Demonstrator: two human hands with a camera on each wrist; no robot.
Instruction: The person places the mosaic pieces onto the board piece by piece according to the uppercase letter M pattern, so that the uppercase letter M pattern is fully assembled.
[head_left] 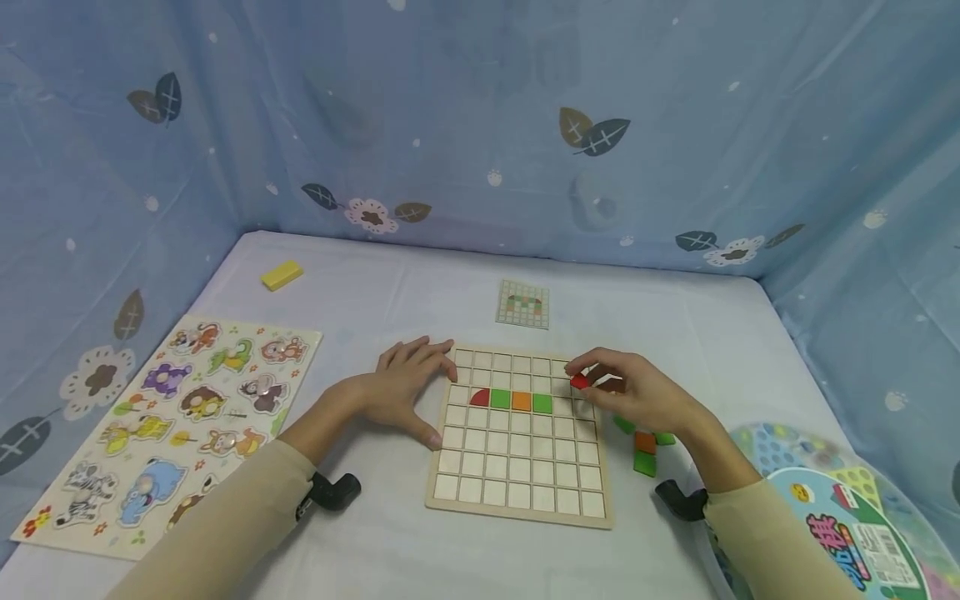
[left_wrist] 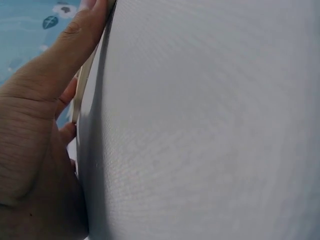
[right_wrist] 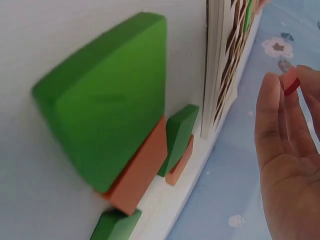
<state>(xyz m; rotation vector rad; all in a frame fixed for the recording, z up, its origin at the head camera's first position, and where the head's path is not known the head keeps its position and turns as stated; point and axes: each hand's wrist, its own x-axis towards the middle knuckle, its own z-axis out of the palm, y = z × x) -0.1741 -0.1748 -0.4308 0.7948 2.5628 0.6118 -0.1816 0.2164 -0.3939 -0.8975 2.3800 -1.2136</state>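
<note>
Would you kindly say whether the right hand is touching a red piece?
Touching: the right wrist view shows the right hand pinching a red piece.

On my remote feed I see a long, plain beige left sleeve (head_left: pixel 225 521) and a matching right sleeve (head_left: pixel 772 542). Where they end, I make out a stubby, rounded black left wrist unit (head_left: pixel 337 492) and a similar black right wrist unit (head_left: pixel 681 502).
</note>
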